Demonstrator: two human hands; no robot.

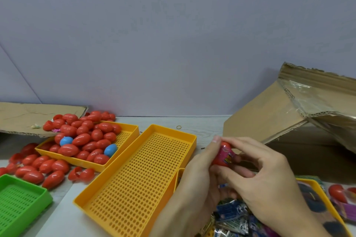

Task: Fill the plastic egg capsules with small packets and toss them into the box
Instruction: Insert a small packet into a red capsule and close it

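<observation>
— One red egg capsule is in play, right of centre in the lower half of the frame, pinched between both hands. A pink packet sits at its mouth, partly tucked in.

— Which way does it lie?

— Its long axis tilts up and a little to the right, rounded tip toward the top of the frame. The left hand wraps it from below and the left; the right hand closes on it from the right, fingertips on the shell. Both clamp on the same egg, touching each other.

— And the box?

— The cardboard box stands just beyond, to the upper right, so the right hand looks nearer for a toss. I judge the halves not yet snapped together.

— Supplies?

— More packets lie in a yellow tray beneath the hands; spare red eggs are heaped at the left.
</observation>
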